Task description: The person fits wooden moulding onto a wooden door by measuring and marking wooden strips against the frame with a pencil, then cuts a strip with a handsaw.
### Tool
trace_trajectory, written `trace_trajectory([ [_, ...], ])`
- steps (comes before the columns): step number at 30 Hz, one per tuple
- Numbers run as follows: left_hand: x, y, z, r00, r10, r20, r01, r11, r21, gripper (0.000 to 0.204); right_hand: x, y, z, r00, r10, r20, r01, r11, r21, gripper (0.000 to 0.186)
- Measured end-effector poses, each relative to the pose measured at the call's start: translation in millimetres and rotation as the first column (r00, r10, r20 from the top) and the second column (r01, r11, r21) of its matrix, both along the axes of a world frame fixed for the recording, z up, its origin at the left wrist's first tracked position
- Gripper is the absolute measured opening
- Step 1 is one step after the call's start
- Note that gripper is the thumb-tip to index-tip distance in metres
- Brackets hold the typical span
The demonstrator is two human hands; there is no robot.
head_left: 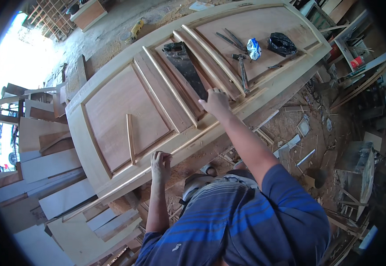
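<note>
A large wooden door with raised mouldings [80,146] lies flat in front of me. Across its middle rests a handsaw with a dark blade [186,66], its handle on the far side. My right hand [217,106] is at the saw's narrow near end, thumb and fingers apart around the tip; whether they touch it is unclear. My left hand [161,166] is at the door's near edge with its fingers curled; anything between them is hidden. Just left of it, a thin wood strip [130,137] lies slanted over the left panel.
On the right panel are a hammer [243,73], a blue-and-white crumpled packet [254,49], a black plastic bag [282,44] and dark metal tools [231,40]. Boards [55,166] are stacked at the left. Wood scraps [290,142] litter the floor at right; a yellow power tool [137,28] sits beyond the door.
</note>
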State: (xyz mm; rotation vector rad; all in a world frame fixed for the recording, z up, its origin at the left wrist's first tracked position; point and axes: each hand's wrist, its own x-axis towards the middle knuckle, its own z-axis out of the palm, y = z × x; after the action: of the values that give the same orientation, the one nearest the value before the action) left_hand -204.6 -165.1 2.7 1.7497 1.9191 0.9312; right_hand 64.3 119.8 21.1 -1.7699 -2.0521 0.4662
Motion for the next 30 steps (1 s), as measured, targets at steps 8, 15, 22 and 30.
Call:
trace_trajectory([
  [8,8.5,4.6,19.4,1.0,0.001,0.001,-0.001,1.0,0.005,0.021,-39.3,38.9,5.6,0.936,-0.335,-0.109,0.243,0.837,-0.49,0.064],
  [15,22.9,38.9,26.8,0.923,0.098,0.373,-0.106,0.994,0.0,0.02,-8.0,-12.6,56.4,0.727,-0.29,-0.622,-0.003,0.905,-0.425,0.048],
  [22,93.2,155.5,77.6,0.19,-0.078,0.979,0.053,0.996,0.069,0.058,58.7,-148.7,47.8,0.299,-0.348,-0.889,-0.57,0.682,-0.458,0.054],
  [30,128.1,171.6,117.8,-0.186,-0.22,0.958,0.246,0.933,0.262,0.032,86.7,-172.6,65.7,0.392,0.034,-0.919,-0.584,0.782,-0.22,0.044],
])
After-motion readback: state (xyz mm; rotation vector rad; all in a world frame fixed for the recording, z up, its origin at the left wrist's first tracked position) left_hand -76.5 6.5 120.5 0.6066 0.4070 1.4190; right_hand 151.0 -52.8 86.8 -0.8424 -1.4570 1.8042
